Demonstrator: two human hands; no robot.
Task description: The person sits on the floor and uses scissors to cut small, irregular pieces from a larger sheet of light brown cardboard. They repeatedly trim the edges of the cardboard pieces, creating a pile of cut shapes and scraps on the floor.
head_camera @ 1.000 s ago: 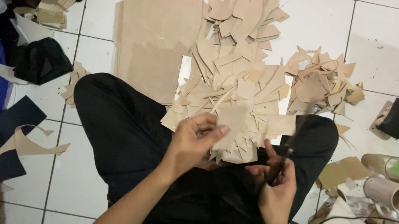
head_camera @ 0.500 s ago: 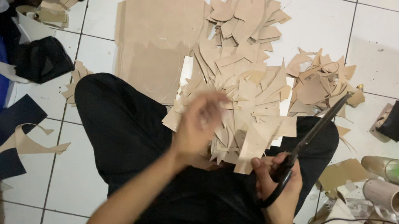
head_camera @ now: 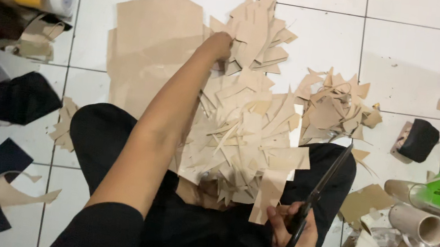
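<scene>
Closed around the black handles of a pair of scissors (head_camera: 315, 198), the right hand (head_camera: 295, 239) sits at about 5 o'clock in the view, with the long blades shut and pointing up toward 1 o'clock. That same grip also pinches the lower end of a tan strip (head_camera: 270, 192) that rises toward the middle. The left hand (head_camera: 219, 45) is stretched far out toward 12 o'clock, its fingers buried in the top of a big pile of tan offcuts (head_camera: 240, 137); whether its grip is tight on a piece or only touching them I cannot tell. The pile spreads from the lap, clad in black trousers (head_camera: 102, 143), onto the white tiled floor (head_camera: 319, 24). A large uncut tan sheet (head_camera: 152, 44) lies at 11 o'clock, partly under the forearm. A smaller heap of scraps (head_camera: 338, 106) sits at 2 o'clock, well apart from a black pouch (head_camera: 419, 139) at 3 o'clock. Cardboard tubes (head_camera: 418, 220) lie at 4 o'clock.
</scene>
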